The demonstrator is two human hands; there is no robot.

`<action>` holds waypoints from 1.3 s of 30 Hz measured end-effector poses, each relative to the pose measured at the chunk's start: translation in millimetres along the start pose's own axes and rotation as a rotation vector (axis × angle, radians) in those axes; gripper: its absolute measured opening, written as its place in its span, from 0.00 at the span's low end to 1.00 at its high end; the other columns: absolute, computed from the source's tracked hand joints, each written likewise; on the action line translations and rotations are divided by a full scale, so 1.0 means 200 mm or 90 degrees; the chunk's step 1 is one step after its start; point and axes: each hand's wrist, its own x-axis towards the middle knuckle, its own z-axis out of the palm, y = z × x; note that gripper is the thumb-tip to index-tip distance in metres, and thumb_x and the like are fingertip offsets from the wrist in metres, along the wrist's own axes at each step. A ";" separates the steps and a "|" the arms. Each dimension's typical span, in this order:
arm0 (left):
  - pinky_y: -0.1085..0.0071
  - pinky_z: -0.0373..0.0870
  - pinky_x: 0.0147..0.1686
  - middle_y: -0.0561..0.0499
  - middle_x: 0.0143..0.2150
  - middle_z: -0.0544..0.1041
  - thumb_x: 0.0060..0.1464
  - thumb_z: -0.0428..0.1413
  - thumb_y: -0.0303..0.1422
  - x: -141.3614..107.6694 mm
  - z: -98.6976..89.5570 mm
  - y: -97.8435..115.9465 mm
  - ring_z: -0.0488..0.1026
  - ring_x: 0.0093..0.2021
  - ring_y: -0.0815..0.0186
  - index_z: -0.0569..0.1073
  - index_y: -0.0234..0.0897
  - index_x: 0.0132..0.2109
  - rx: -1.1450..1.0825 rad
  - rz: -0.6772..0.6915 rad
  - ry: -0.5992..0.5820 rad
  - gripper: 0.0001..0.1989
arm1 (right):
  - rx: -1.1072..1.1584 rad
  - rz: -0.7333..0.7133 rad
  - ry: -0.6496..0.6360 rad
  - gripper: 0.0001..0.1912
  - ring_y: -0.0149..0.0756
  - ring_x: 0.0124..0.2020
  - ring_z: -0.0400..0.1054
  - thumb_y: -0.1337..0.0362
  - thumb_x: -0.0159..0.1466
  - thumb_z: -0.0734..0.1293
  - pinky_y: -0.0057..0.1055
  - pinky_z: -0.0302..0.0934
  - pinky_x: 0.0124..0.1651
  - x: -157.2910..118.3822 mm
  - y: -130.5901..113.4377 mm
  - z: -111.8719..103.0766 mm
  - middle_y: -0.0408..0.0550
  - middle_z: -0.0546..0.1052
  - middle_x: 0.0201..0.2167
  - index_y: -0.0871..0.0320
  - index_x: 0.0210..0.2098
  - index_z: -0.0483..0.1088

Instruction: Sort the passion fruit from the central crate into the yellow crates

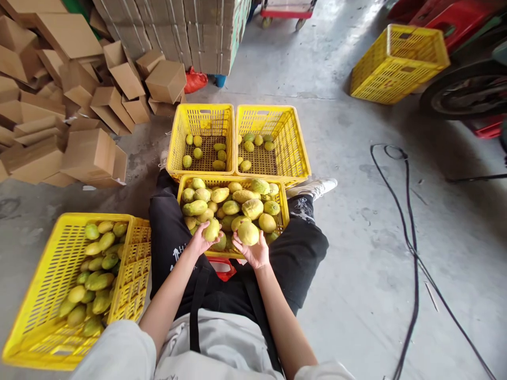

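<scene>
My left hand (202, 241) is closed around a yellow-green fruit (212, 230), oval and smooth; its exact kind I cannot tell. In my right hand (255, 252) rests a rounder, paler yellow-green fruit (248, 233), with fingers wrapped about its lower side. Both hands are just above the near edge of a yellow crate (284, 211) between my legs, heaped with similar fruit (252, 209). Beyond it, two yellow crates stand side by side. The left crate (201, 112) and the right crate (295, 140) each have several fruits on the bottom.
To my left, a tilted yellow crate (43, 264) contains many fruits. Cardboard boxes (89, 150) lie piled at far left, near stacked cartons (168, 31). Another yellow crate (396, 68) stands by a wheel (467, 89). A black cable (414, 248) trails across the floor at right.
</scene>
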 end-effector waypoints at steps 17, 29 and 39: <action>0.70 0.69 0.30 0.43 0.37 0.75 0.54 0.53 0.39 0.01 0.01 0.00 0.73 0.32 0.64 0.71 0.31 0.46 0.007 -0.012 -0.048 0.17 | 0.013 -0.019 -0.026 0.29 0.45 0.50 0.71 0.61 0.55 0.67 0.44 0.71 0.42 -0.01 -0.01 0.04 0.47 0.71 0.55 0.45 0.56 0.62; 0.74 0.70 0.27 0.46 0.36 0.76 0.51 0.58 0.32 0.00 0.02 0.00 0.75 0.33 0.64 0.70 0.34 0.43 -0.004 0.025 0.022 0.12 | -0.022 0.042 -0.019 0.25 0.42 0.42 0.72 0.54 0.53 0.71 0.45 0.70 0.42 -0.01 0.01 -0.03 0.49 0.78 0.41 0.54 0.48 0.67; 0.76 0.66 0.24 0.45 0.38 0.75 0.51 0.58 0.33 0.02 0.00 -0.02 0.74 0.31 0.66 0.68 0.37 0.50 0.047 0.019 -0.052 0.18 | 0.001 0.030 0.027 0.19 0.36 0.35 0.73 0.60 0.53 0.71 0.29 0.69 0.30 0.03 0.02 -0.04 0.46 0.77 0.37 0.55 0.43 0.69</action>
